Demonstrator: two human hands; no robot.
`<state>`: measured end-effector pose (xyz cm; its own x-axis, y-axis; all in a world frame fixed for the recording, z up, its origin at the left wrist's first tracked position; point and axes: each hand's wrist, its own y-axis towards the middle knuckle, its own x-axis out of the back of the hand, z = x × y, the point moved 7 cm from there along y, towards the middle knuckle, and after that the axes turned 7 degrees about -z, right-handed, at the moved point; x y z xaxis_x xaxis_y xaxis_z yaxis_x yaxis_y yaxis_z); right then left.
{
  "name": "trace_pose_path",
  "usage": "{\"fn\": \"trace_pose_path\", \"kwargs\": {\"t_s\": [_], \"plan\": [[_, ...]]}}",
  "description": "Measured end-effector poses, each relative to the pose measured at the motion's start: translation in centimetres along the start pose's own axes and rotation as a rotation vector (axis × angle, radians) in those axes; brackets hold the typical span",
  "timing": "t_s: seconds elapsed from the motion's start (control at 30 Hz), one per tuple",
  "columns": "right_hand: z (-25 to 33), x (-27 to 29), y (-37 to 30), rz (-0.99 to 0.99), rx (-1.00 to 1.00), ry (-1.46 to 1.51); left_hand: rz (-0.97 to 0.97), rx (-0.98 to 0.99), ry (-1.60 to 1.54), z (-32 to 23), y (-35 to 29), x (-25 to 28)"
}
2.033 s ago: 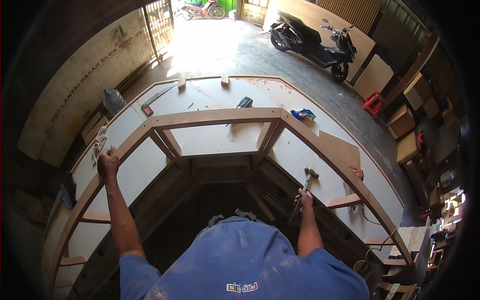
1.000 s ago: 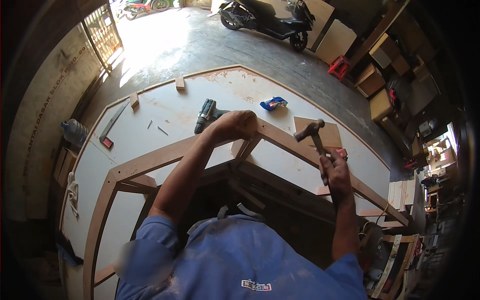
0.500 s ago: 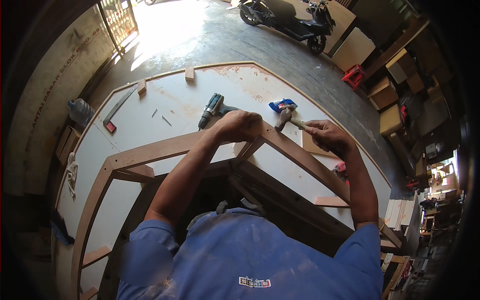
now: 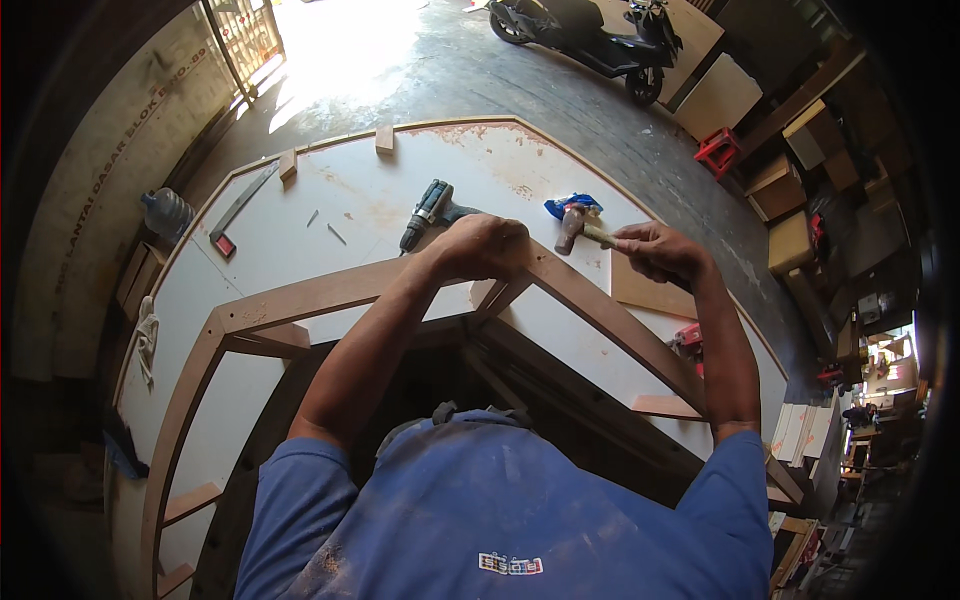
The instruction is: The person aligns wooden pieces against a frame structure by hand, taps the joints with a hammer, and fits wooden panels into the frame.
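My right hand (image 4: pixel 662 252) grips the wooden handle of a hammer (image 4: pixel 571 228). The hammer's metal head is held above the angled wooden frame (image 4: pixel 335 290), just right of its top corner joint. My left hand (image 4: pixel 484 247) is closed at that joint, with the fingers pinched together over the wood. Whatever may be between those fingers is hidden. A dark hole shows in the frame just right of the left hand. A cordless drill (image 4: pixel 428 212) lies on the white board, close beyond my left hand. Behind the hammer head sits a small blue packet (image 4: pixel 566 205).
The frame stands on a large white board (image 4: pixel 300 215) with a raised wooden edge. On it lie a try square (image 4: pixel 240 212), two screw-like pieces, a brown panel (image 4: pixel 650 287) and a red tool (image 4: pixel 688 340). A motorcycle (image 4: pixel 600 45) and red stool (image 4: pixel 717 152) stand beyond.
The hammer and my right hand have risen a little, and the hammer head has turned slightly. My left hand stays at the joint. The whole view has shifted a bit.
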<state>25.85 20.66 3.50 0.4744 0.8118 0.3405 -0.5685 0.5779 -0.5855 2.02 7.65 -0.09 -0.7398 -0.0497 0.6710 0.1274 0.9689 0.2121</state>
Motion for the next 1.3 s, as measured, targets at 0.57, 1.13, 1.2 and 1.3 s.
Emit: {"fn": "trace_pose_path", "kwargs": {"t_s": [0.57,1.13,1.2,1.3], "plan": [[-1.1,-1.8,-0.1,0.019,0.029,0.022,0.016,-0.008,-0.045,0.1,0.1,-0.1],[-0.2,-5.2,-12.6,-0.571,0.379,0.192,-0.781,0.072,0.051,-0.3,-14.2,13.1],[-0.6,-6.1,-14.0,-0.538,0.397,0.197,-1.089,0.273,0.446,3.8,-24.9,18.9],[-1.7,-7.5,-14.5,-0.465,0.364,0.288,-1.016,1.067,0.722,6.4,-40.5,25.3]]}}
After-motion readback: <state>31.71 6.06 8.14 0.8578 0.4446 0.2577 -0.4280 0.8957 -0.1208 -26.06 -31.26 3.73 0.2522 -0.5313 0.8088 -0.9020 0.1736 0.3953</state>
